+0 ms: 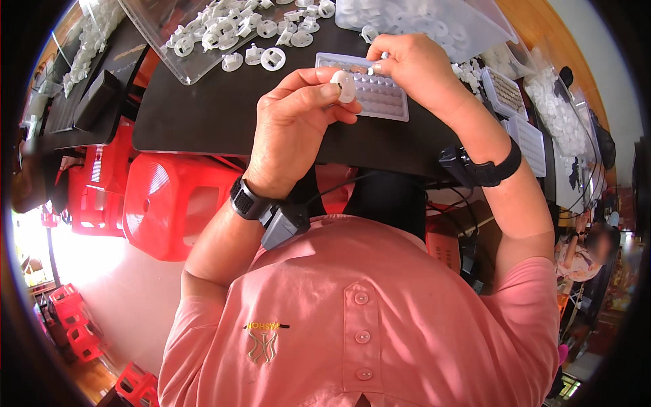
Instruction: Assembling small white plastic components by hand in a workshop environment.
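My left hand (pixel 295 115) pinches a white round plastic part (pixel 344 87) between thumb and fingers, its flat disc side tilted up above the table. Just to the right, my right hand (pixel 417 68) is closed in a pinch over a white tray (pixel 400 110) with rows of small pockets. Whatever lies between its fingertips is too small to make out. Both hands are close together, the left one over the tray's near left side. Part of the tray is hidden behind my hands. Several shiny pieces sit in the tray's far rows.
Many similar white round parts (pixel 227 26) lie heaped on a clear plastic sheet or tray at the far left of the black table (pixel 203 122). A translucent bin (pixel 468 27) stands at the back. More pocketed trays (pixel 527 139) lie right. A red stool (pixel 163 203) stands left.
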Available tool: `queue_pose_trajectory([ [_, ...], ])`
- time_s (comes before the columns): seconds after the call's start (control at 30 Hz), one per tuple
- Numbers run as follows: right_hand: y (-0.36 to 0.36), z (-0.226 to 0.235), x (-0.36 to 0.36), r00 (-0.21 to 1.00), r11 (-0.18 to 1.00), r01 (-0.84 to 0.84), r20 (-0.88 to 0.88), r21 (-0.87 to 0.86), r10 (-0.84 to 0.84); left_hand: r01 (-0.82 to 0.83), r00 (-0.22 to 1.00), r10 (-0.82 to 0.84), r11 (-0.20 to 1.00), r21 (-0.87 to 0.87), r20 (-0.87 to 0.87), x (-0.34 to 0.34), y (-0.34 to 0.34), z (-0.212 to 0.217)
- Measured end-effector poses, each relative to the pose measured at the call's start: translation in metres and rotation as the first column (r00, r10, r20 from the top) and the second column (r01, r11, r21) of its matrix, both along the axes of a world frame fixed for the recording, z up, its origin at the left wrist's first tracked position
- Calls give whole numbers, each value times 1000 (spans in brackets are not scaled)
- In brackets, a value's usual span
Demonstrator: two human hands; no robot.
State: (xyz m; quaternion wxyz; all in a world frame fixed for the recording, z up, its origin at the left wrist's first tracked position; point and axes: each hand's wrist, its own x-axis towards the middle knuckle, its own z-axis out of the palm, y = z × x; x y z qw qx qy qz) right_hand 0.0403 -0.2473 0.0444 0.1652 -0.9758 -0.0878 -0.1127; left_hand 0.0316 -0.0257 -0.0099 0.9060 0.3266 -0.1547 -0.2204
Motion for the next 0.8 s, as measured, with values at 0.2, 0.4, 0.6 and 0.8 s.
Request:
queue_pose_trajectory([
  [0.2, 3, -2, 5, 999, 990, -34, -44, -134, 28, 4, 999, -4, 1000, 9, -37, -2, 1, 2],
  [0.4, 3, -6, 4, 998, 980, -56, 4, -193, 58, 13, 999, -13, 1000, -4, -29, -2, 1, 3],
  [0.6, 23, 20, -29, 971, 986, -153, 195, 60, 139, 31, 999, -32, 999, -39, -17, -1, 3, 0],
  [0.8, 57, 7, -53, 935, 845, -242, 348, 476, 72, 83, 997, -83, 995, -48, 7, 1, 3, -2],
])
